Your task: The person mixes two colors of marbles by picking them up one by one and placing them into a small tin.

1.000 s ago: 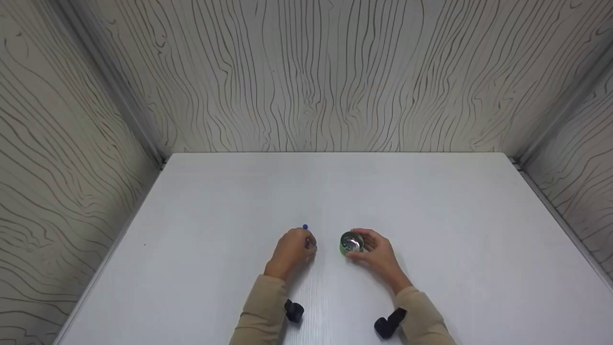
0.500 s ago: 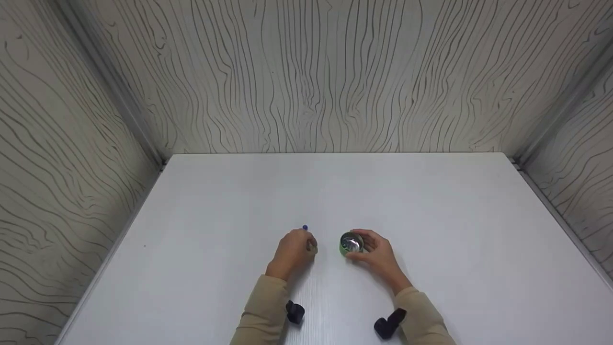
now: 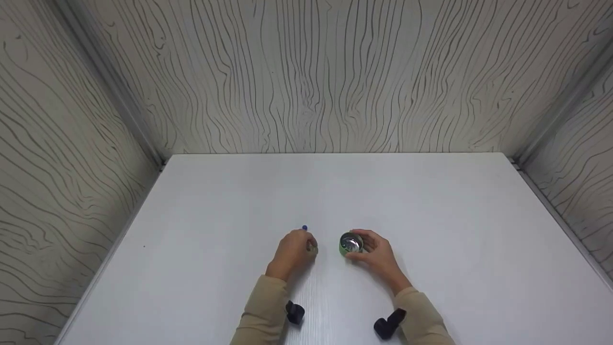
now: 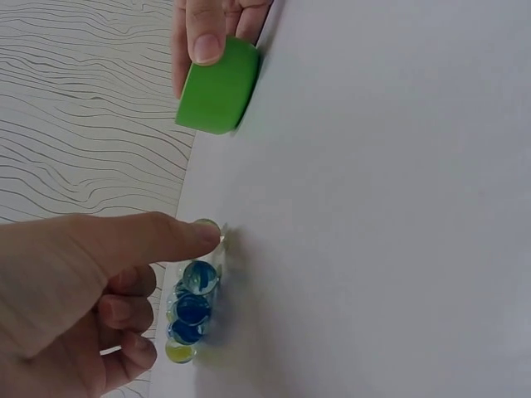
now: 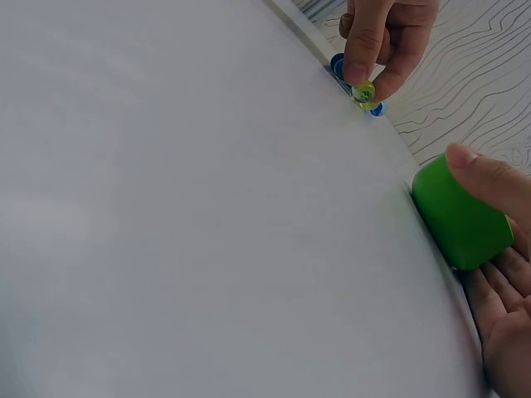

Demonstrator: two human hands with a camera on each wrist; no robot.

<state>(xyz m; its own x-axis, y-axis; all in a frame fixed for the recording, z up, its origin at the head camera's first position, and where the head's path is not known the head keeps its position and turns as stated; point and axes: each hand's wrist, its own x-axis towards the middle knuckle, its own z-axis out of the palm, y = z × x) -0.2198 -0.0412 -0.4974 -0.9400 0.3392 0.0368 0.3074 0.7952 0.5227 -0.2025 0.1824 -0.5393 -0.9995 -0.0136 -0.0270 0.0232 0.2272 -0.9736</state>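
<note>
My left hand point(image 3: 292, 251) pinches a clear yellow-green marble point(image 5: 363, 91) between thumb and forefinger, low over the tabletop. Several blue glass marbles point(image 4: 193, 309) and another yellow one point(image 4: 180, 351) lie clustered on the table beside and partly behind its fingers. From above, only one blue marble point(image 3: 304, 227) shows clearly past the knuckles. A short way to the right, my right hand point(image 3: 380, 258) holds a small green cup point(image 4: 217, 88) from its right side, thumb on the near side. The cup stands upright on the table, its shiny inside point(image 3: 351, 242) visible from above.
A white table point(image 3: 230, 196) spreads under both hands. Wood-grain patterned panels point(image 3: 306, 76) rise behind it and along both sides. Black wrist cameras point(image 3: 295, 314) sit at both sleeves, close above the surface.
The left hand has shifted very slightly while keeping its pinch on the marble. The right hand and the green cup stay practically where they were.
</note>
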